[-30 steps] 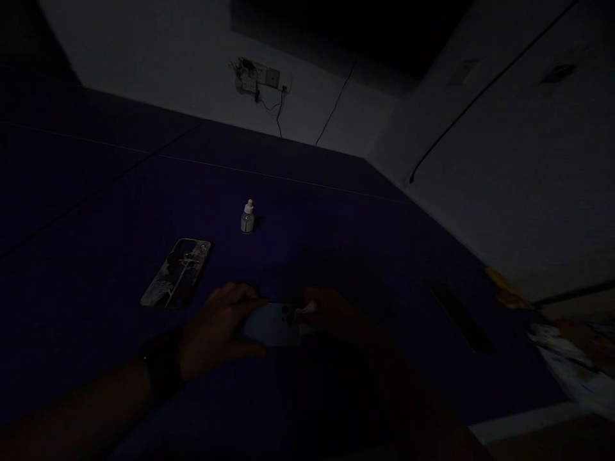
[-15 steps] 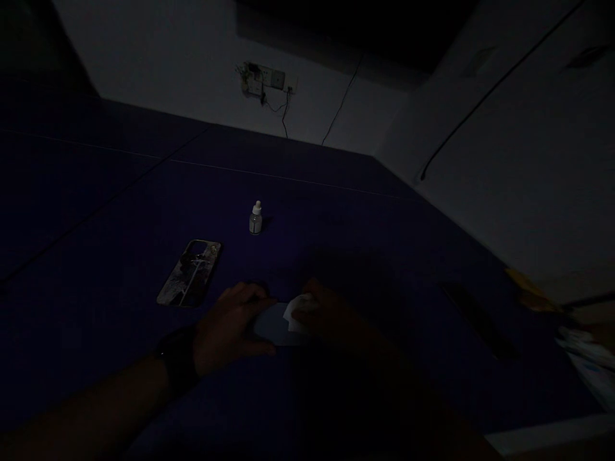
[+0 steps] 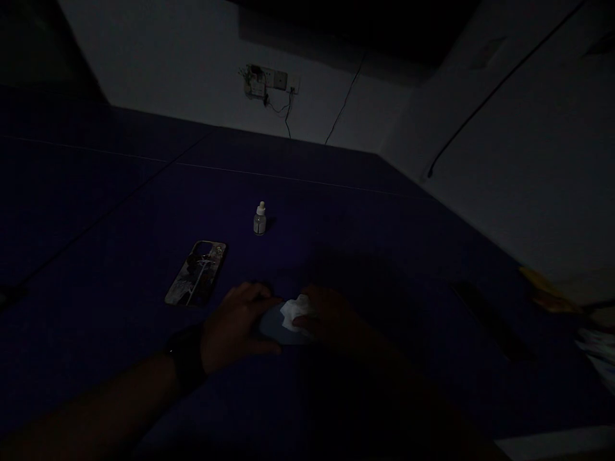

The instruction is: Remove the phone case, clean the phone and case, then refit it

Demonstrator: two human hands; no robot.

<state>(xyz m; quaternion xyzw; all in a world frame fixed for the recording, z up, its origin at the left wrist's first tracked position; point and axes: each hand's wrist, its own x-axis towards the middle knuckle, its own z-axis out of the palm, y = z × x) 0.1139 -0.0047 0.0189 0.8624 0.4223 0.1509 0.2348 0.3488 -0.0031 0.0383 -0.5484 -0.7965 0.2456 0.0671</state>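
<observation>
A flat, blue-grey phone (image 3: 271, 328) lies on the dark blue surface in front of me, its right part hidden. Around its left end curls my left hand (image 3: 239, 323), a dark watch on the wrist, thumb and fingers on opposite edges. My right hand (image 3: 329, 319) pinches a crumpled white tissue (image 3: 294, 312) against the phone's face. Deep shadow covers most of that hand. To the left lies a patterned phone case (image 3: 196, 274) with a camera cutout. Behind the phone stands a small dropper bottle (image 3: 259, 219) with a white top.
A long dark object (image 3: 490, 320) lies at the right, near a yellow item (image 3: 548, 289) and pale crumpled material (image 3: 598, 346). Power sockets (image 3: 269, 80) with plugged cables are on the back wall. A dark cable (image 3: 504, 83) runs along the right wall. The room is very dim.
The tissue has shifted slightly left over the phone and looks more bunched under my right hand. My left hand keeps its hold. The whole view has shifted a little.
</observation>
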